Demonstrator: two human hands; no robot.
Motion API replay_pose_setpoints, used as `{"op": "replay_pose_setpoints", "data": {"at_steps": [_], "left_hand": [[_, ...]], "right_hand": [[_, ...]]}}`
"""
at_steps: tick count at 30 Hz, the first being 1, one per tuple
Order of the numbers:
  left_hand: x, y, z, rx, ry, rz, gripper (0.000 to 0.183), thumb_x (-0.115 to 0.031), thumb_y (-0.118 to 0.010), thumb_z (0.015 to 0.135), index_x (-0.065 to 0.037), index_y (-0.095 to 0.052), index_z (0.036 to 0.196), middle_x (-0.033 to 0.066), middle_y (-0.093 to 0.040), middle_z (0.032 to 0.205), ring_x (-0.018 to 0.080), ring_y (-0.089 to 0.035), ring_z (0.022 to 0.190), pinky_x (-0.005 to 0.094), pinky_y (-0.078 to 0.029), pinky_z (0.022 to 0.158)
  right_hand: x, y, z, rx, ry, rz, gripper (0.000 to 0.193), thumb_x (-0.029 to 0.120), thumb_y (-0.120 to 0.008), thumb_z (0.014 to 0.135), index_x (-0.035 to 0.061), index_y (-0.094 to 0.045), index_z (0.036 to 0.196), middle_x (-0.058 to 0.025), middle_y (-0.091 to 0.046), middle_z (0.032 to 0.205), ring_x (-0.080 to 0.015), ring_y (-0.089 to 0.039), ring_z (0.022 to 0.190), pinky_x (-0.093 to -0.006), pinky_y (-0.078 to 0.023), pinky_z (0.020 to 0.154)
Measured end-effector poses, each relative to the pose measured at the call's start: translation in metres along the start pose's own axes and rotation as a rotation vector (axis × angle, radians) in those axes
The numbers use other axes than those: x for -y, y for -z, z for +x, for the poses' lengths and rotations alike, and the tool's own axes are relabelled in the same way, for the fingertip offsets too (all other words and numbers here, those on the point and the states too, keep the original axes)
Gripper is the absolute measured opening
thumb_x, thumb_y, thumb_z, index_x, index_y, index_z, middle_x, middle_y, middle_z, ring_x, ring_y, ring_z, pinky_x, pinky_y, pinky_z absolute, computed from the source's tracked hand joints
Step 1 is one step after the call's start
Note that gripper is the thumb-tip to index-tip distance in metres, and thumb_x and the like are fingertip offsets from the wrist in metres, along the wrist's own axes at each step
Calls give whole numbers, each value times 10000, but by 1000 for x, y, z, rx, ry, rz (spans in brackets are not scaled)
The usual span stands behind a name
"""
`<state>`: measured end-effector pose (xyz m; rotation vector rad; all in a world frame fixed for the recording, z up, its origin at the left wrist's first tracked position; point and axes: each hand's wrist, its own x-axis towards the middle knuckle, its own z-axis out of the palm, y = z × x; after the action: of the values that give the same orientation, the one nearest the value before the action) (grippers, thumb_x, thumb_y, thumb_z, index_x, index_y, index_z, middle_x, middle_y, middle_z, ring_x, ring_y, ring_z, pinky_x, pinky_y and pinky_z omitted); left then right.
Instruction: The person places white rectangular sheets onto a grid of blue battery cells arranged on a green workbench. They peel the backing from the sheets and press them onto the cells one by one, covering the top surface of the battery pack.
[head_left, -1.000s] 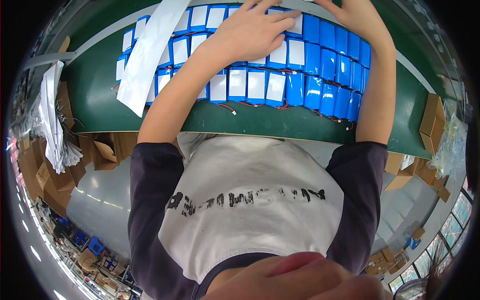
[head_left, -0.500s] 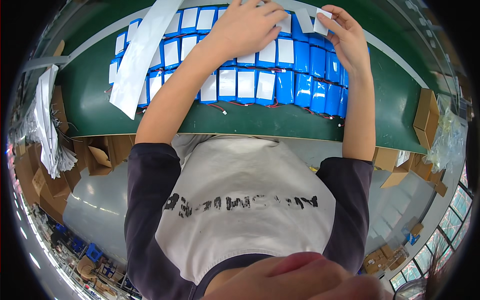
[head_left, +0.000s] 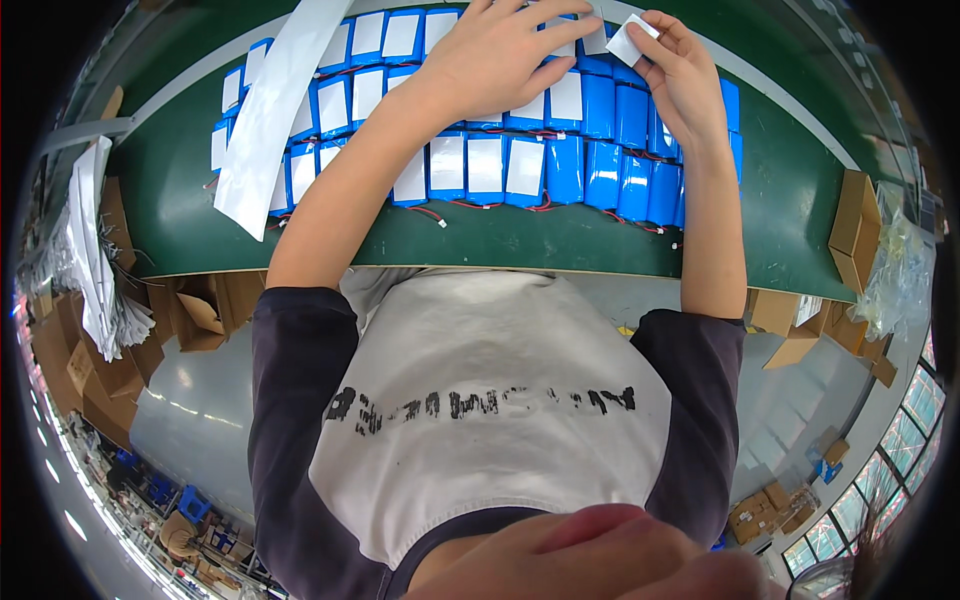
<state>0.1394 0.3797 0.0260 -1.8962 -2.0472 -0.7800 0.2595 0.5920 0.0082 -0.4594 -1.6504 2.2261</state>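
Note:
Rows of blue shrink-wrapped battery packs [head_left: 565, 168] with thin red leads lie on the green table. Many packs at the left and middle carry a white rectangular pad [head_left: 485, 163]; those at the right are bare blue. My left hand [head_left: 505, 55] is over the back rows, fingers spread, its fingertips near a white pad [head_left: 594, 42] on a far-row pack. Between the thumb and fingers of my right hand [head_left: 682, 80] is another white pad [head_left: 632, 40], held tilted above the far row. My hands and forearms hide some packs.
A long white strip [head_left: 270, 140] lies slanted across the packs at the left. White sheets [head_left: 92, 245] hang off the left side. An open cardboard box [head_left: 854, 232] and clear plastic bags [head_left: 897, 270] are at the right end. More cardboard boxes [head_left: 205, 310] stand below the table edge.
The pad in my right hand has tilted and shifted slightly left. My left hand's fingers have spread and reach further right, toward the far-row pad. The whole view has shifted slightly.

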Motion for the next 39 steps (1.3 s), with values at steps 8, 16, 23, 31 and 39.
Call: {"op": "replay_pose_setpoints", "data": {"at_steps": [8, 16, 23, 31, 39], "left_hand": [[-3, -17, -6, 135, -6, 77, 445, -233, -592, 962, -93, -605, 1385, 88, -581, 1456, 303, -500, 1338, 533, -330, 1177], [-2, -22, -1, 169, -50, 67, 414, -192, -541, 963, -41, -587, 1345, 152, -535, 1497, 317, -487, 1384, 587, -313, 1187], [4, -19, 1, 137, -71, 34, 403, -141, -574, 918, -44, -551, 1308, 168, -603, 1341, 329, -513, 1356, 575, -319, 1185], [-14, 27, -8, 117, -161, -286, 209, -179, -668, 882, -103, -727, 1067, 100, -570, 963, 306, -540, 938, 421, -445, 876], [-23, 3, -18, 358, -100, -42, 313, -316, -713, 895, -182, -760, 1175, 68, -623, 1253, 269, -512, 1290, 436, -405, 1123]], "right_hand": [[10, -2, -7, -12, 198, -530, 174, -20, -669, 952, 54, -589, 1088, 13, -588, 919, -59, -590, 842, -215, -485, 750], [48, 16, -13, 68, 277, -546, 196, 24, -719, 929, 10, -651, 1112, -22, -651, 979, -93, -638, 916, -238, -517, 841], [43, 17, -23, 432, 19, -827, 153, 125, -751, 948, 24, -709, 1056, -15, -678, 993, -76, -667, 900, -221, -498, 826], [36, 0, -33, 332, 52, -929, 147, 132, -768, 928, 25, -715, 1014, -5, -703, 912, -73, -675, 853, -241, -517, 761], [30, -21, -44, 244, 482, -1327, 173, 159, -830, 819, 77, -736, 939, -28, -707, 893, -206, -690, 855, -320, -551, 769]]}}
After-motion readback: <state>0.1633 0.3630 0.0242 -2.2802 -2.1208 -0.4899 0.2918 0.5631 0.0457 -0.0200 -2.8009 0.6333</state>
